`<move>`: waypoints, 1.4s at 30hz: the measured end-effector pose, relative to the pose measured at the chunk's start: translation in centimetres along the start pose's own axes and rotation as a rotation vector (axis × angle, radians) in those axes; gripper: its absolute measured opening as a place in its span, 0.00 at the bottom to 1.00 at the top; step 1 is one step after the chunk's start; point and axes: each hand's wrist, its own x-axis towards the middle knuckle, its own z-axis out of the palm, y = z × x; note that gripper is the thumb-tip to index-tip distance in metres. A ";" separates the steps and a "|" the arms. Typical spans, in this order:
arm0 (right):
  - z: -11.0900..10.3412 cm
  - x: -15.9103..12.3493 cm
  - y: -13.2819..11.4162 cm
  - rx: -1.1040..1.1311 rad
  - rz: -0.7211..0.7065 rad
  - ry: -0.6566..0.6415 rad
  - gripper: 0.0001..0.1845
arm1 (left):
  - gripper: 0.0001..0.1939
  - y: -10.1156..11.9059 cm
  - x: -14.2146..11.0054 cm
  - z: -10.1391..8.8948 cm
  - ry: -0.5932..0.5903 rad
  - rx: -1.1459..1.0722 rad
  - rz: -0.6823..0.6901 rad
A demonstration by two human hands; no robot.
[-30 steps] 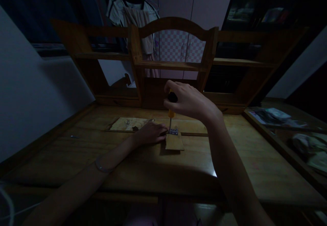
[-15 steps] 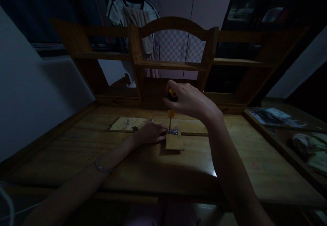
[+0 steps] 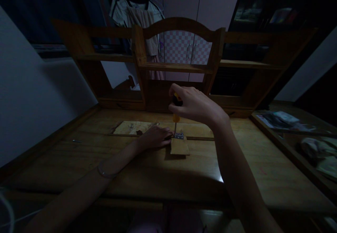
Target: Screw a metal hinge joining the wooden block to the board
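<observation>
My right hand [image 3: 196,103] is closed around the yellow and black handle of a screwdriver [image 3: 176,117], which stands nearly upright. Its shaft runs down to a small metal hinge [image 3: 179,135]; the exact spot where the tip meets it is too small to make out. Under the hinge's near side lies a small thin board [image 3: 180,147], looking like wood or cardboard. My left hand [image 3: 155,137] rests low on the desk, its fingers bent together at the left edge of the board and hinge. Those fingertips are partly hidden in shadow.
The wooden desk [image 3: 118,159] carries a torn pale strip [image 3: 134,127] behind my left hand and a small metal piece [image 3: 77,141] at left. A shelf unit [image 3: 176,67] rises along the back. Papers and bags [image 3: 285,118] lie at right.
My right hand has turned slightly on the screwdriver handle, its fingers shifting a little. The left hand, hinge and board stay where they were.
</observation>
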 end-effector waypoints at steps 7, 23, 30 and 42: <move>0.0 -0.1 0.1 0.020 -0.023 -0.002 0.13 | 0.16 0.1 0.1 -0.2 0.002 0.001 0.007; 0.2 0.0 0.2 -0.026 0.018 0.025 0.12 | 0.17 -0.2 0.0 0.1 0.002 -0.009 0.007; 0.1 -0.1 0.4 0.027 -0.006 0.007 0.14 | 0.16 0.1 0.0 -0.1 0.017 0.000 -0.008; 0.0 0.0 0.2 0.038 -0.003 -0.015 0.12 | 0.16 0.0 0.1 -0.1 0.024 -0.022 0.014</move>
